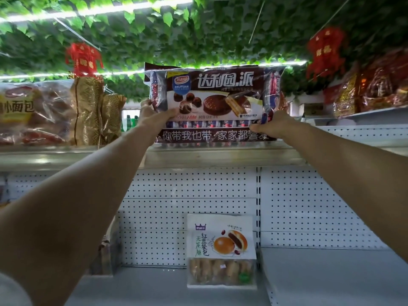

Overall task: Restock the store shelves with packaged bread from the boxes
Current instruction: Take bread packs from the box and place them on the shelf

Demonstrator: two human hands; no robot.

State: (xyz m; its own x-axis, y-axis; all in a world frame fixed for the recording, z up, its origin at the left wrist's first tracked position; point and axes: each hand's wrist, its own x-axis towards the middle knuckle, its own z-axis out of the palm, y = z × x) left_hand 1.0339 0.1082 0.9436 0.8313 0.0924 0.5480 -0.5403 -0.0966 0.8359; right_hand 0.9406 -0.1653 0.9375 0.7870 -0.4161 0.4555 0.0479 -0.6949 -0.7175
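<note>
A large brown bag of chocolate pies stands upright on the top shelf, its lower edge on the shelf board. My left hand grips its lower left side, thumb across the front. My right hand grips its lower right corner. Both arms reach up from below. On the lower shelf a white pack of red bean buns leans upright against the pegboard back.
Bread bags and gold-wrapped packs fill the top shelf to the left. Red and gold bags sit on a higher shelf at right. Green fake leaves and red ornaments hang from the ceiling. A cardboard box stands at the lower shelf's left.
</note>
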